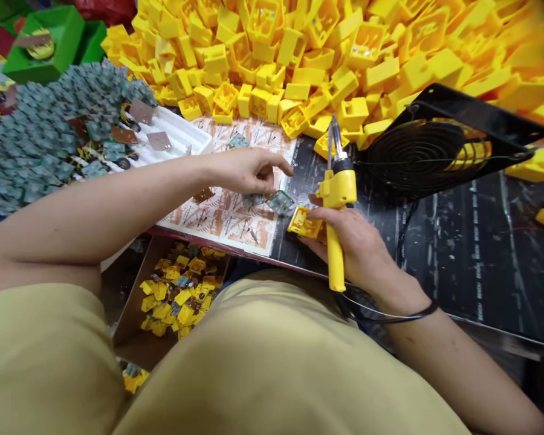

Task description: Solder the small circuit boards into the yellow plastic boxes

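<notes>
My right hand [360, 241] is closed around a yellow soldering gun [340, 190] with its metal tip pointing up and away; thin wire runs from the handle's foot. The same hand's fingertips also hold a small yellow plastic housing [304, 223], its open side up. My left hand [249, 170] hovers over the patterned sheet, index finger stretched out and thumb apart from it. Just below its fingertips lies a translucent greenish plastic piece [280, 202], with another translucent piece [252, 200] partly under the hand. Whether the fingers touch them I cannot tell.
Yellow housings [297, 90] are heaped along the back. A black fan [435, 142] stands at the right. Grey-green translucent parts [40, 133] pile up at left, beside a white foam tray [181, 130] and green bins [49, 48]. A cardboard box [138, 338] of yellow pieces sits below the table edge.
</notes>
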Demonstrator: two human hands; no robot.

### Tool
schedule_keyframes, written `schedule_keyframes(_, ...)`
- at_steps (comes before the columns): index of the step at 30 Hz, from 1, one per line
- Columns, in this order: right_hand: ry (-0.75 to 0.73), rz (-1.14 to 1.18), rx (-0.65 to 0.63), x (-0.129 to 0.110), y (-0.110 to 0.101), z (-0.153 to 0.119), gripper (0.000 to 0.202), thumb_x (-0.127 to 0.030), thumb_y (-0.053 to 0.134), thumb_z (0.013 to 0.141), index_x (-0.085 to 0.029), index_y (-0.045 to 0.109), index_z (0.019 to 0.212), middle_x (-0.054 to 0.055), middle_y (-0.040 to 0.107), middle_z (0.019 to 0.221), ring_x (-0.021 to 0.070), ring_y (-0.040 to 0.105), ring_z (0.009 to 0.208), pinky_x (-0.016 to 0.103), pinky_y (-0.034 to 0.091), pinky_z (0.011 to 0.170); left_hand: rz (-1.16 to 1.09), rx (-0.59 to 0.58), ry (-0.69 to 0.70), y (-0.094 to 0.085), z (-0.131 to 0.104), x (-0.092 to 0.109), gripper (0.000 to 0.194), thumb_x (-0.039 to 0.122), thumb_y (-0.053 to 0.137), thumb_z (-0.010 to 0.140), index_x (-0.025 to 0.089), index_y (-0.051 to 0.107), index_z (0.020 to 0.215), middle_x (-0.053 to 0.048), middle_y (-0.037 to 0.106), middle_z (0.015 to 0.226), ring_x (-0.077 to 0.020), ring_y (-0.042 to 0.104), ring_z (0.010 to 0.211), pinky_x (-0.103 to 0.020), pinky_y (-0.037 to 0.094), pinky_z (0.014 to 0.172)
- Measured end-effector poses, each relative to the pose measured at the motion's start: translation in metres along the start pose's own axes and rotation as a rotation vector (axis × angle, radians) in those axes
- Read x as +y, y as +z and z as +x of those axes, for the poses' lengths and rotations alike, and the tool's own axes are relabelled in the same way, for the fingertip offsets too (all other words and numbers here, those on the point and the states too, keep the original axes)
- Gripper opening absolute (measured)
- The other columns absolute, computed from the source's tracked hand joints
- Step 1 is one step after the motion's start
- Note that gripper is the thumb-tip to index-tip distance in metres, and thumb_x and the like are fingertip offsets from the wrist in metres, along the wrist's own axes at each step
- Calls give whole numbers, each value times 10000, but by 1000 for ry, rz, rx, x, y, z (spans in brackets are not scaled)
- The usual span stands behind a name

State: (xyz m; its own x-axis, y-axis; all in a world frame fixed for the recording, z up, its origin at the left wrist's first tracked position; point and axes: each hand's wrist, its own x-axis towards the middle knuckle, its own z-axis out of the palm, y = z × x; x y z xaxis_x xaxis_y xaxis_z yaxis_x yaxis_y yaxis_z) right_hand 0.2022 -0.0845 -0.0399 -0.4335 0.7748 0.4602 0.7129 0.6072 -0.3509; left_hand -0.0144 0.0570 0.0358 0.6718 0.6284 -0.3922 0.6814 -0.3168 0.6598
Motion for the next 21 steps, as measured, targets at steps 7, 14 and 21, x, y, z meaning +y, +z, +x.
schedule_keyframes(7, -3, 3, 3, 9, -2, -12, 532, -442, 672, 865, -212, 443, 1286, 92, 640, 1056, 247, 626, 946, 418, 510, 850, 245, -20, -113, 11, 5, 8, 297, 332, 757, 733, 212, 745, 1005, -10, 693, 796, -231, 648, 886, -349, 429, 918)
schedule_keyframes(14, 9, -21, 49, 11, 3, -14, 330, -307, 574, 938, -203, 483, 1238, 63, 651, 940, 194, 633, 799, 310, 506, 693, 443, -99, -83, 13, 14, 15, 60, 158, 750, 730, 185, 732, 780, 5, 660, 728, -245, 654, 911, -435, 371, 1016)
schedule_keyframes(21, 34, -109, 129, 14, 6, -17, 395, -337, 635, 901, -164, 504, 1231, 78, 668, 899, 218, 646, 758, 325, 503, 667, -174, -91, -8, -72, 32, -8, 201, -15, 641, 786, 170, 697, 731, 48, 658, 663, -102, 571, 709, -323, 453, 868)
